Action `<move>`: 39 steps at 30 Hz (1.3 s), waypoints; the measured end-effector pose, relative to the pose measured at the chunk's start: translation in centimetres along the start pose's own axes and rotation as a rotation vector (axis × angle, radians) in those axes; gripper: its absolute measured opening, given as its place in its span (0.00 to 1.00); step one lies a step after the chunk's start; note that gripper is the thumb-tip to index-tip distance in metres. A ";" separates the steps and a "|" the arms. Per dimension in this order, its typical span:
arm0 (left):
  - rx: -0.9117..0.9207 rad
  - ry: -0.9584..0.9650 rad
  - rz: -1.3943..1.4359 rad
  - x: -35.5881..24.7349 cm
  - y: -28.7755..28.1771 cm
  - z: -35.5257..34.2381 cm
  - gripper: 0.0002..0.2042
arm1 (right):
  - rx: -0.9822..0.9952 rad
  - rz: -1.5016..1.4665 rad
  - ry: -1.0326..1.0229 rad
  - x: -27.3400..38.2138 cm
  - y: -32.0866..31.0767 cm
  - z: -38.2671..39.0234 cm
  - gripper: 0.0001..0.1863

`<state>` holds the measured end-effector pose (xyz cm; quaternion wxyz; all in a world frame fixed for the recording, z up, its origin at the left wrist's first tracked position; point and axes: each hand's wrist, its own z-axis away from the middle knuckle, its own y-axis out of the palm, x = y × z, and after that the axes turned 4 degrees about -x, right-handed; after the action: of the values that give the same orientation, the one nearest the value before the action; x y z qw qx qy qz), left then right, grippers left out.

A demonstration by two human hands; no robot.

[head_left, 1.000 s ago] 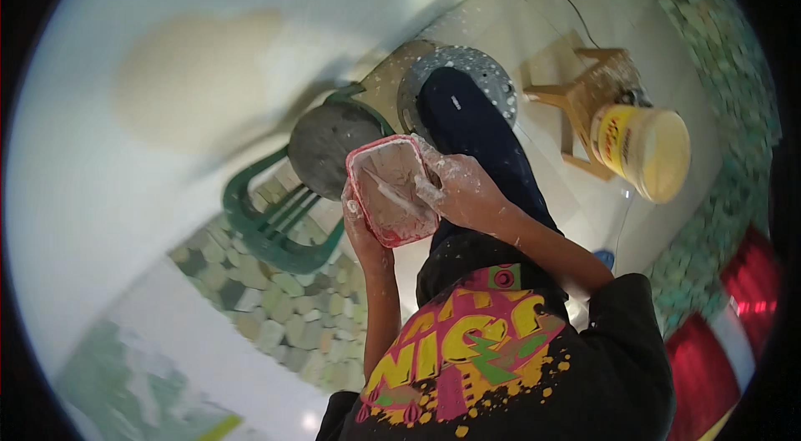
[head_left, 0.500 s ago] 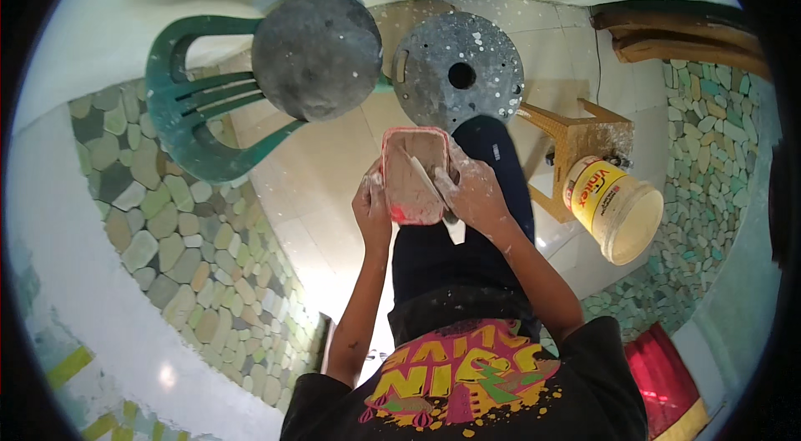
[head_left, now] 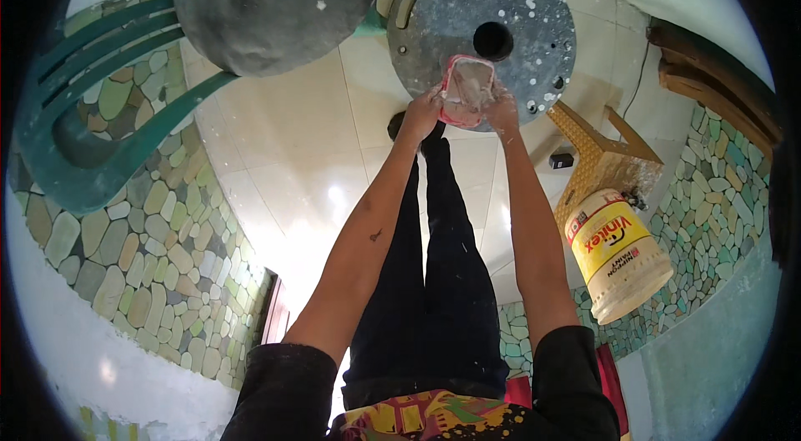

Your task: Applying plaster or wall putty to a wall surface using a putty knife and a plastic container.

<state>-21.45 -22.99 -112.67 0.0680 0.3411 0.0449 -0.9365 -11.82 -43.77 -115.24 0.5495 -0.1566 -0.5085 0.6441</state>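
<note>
A small rectangular tub [head_left: 465, 92] with a red rim, smeared inside with greyish-brown paste, is held out at arm's length. My left hand [head_left: 424, 114] is closed on its left side. On the opposite side my right hand [head_left: 502, 110] grips the wall of the tub. Whether a tool is also in the right hand cannot be made out now. Below and behind the tub lies a grey round disc [head_left: 534, 28] with a dark centre hole, a slot and white paint spots; the tub overlaps its near edge in view.
A large dark round slab [head_left: 275, 3] is beside a green plastic chair [head_left: 62, 161] at the left. On the right are a yellow stool [head_left: 613, 161], a paint bucket [head_left: 622, 253] lying tilted, a small black object [head_left: 561, 161] and brown wooden pieces [head_left: 717, 86]. Pebble-patterned tiling [head_left: 125, 249] borders both sides.
Both hands have moved forward, away from my body, with the tub, and my arms are now stretched out. The flat blade seen at my right hand earlier no longer shows clearly. The view has shifted closer.
</note>
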 end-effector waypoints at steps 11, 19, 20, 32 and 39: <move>-0.279 -0.012 1.116 6.8 -14.2 -0.4 0.24 | -0.002 -0.252 0.391 4.9 -5.8 -2.0 0.22; -0.411 0.094 1.440 2.2 -20.5 -4.5 0.38 | -0.122 -0.755 -0.186 19.1 1.8 -16.9 0.16; -0.439 0.092 1.418 2.7 -21.7 -3.7 0.38 | -0.046 -0.931 0.017 22.5 3.0 -17.5 0.15; -0.384 0.054 1.493 3.5 -18.2 -4.1 0.42 | -0.013 -1.463 0.395 19.4 4.7 -18.8 0.17; -0.419 0.090 1.383 10.8 -18.6 1.7 0.43 | -0.029 -1.042 0.305 22.3 7.9 -8.7 0.15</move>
<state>-33.60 -5.90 -117.64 0.7068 0.3094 0.0001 -0.6361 -17.21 -19.30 -117.57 0.8614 0.0169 -0.4422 0.2495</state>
